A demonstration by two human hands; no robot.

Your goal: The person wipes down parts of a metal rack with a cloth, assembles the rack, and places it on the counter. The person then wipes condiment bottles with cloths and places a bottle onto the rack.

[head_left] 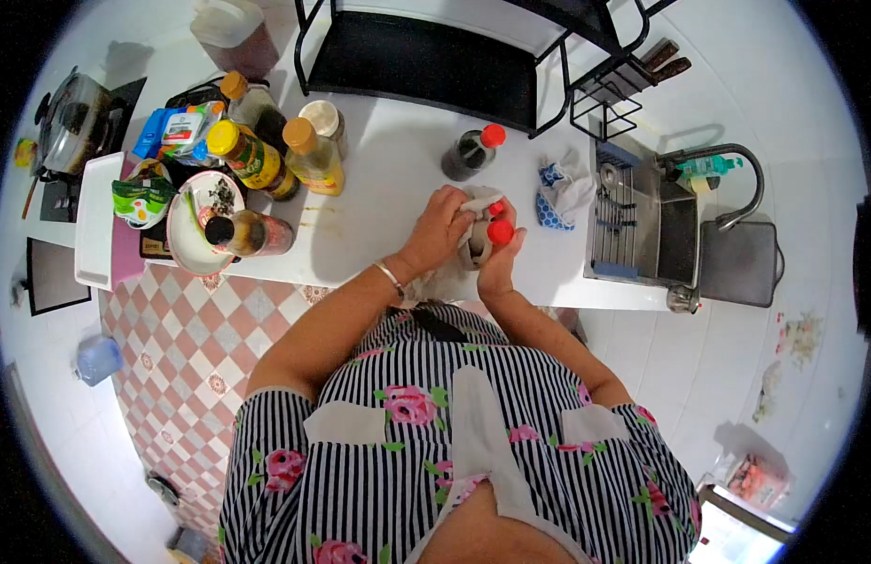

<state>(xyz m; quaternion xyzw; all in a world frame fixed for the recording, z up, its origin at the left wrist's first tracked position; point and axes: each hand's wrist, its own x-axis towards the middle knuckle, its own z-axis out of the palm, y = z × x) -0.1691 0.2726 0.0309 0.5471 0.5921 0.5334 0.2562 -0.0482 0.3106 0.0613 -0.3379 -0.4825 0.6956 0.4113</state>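
Observation:
At the counter's front edge, my left hand [439,230] is closed around a pale cloth [479,199], pressing it against a bottle with a red cap [500,232]. My right hand [497,268] grips this bottle from the other side, fingers wrapped around it. Most of the bottle's body is hidden by the hands and cloth. A smaller red spot shows just above the cap; I cannot tell what it belongs to. Just beyond the hands stands a dark sauce bottle [468,156] with a red cap, touched by neither hand.
Several sauce and oil bottles [254,162] crowd the left of the counter, around a plate [186,246]. A black rack [416,70] stands at the back. Rightward are a crumpled blue-and-white cloth [559,195], a sink [675,254] with a dish rack, and a faucet [760,183].

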